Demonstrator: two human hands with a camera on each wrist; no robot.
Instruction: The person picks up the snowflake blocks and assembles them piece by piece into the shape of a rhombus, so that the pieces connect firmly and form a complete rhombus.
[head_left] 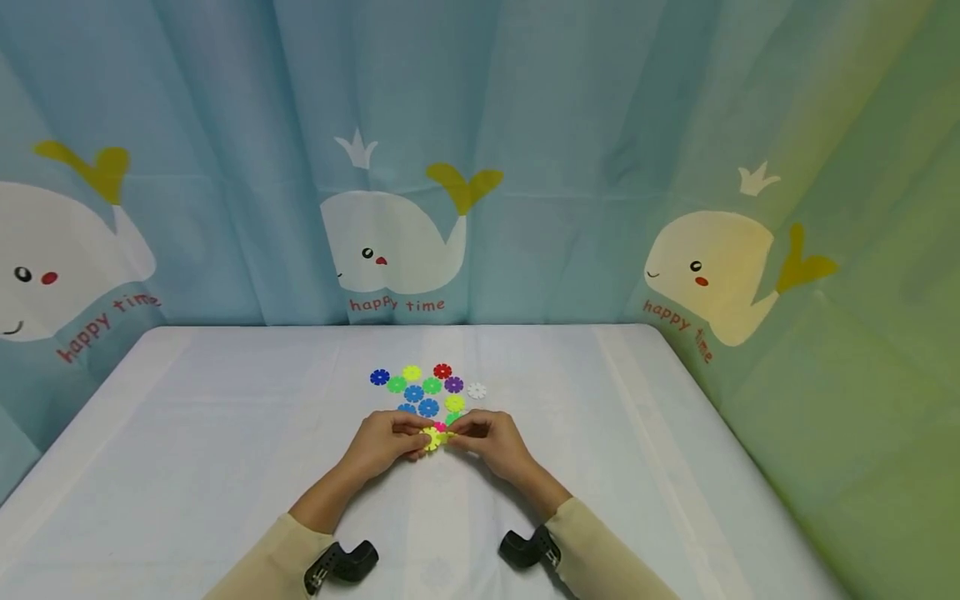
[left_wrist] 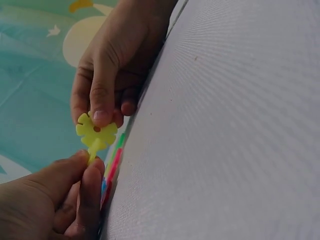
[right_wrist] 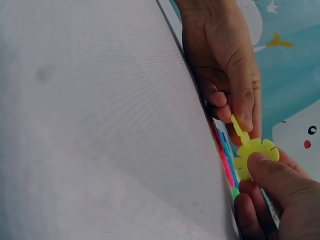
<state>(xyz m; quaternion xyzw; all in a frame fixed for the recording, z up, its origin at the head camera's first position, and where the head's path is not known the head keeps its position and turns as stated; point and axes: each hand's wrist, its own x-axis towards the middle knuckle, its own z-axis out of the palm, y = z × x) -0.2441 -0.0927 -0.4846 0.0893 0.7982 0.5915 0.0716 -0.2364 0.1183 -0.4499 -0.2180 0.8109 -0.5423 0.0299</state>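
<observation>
Two yellow discs (head_left: pixel 432 439) meeting crosswise, left grip (head_left: pixel 384 443) pinching one, right grip (head_left: pixel 492 442) pinching the other, coloured discs (head_left: pixel 428 407) beyond on tabletop (head_left: pixel 247 417)

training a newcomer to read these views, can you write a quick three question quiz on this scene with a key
1. True or false: the left hand and the right hand hold discs of different colours.
2. Pick one: the loose disc farthest right in the head view is A) dark blue, B) white, C) purple.
3. Fill in: beneath the middle whale on the curtain is printed "____".

Key: 1. False; each hand's fingers pinch a yellow disc. 2. B, the white disc. 3. happy time.
</observation>
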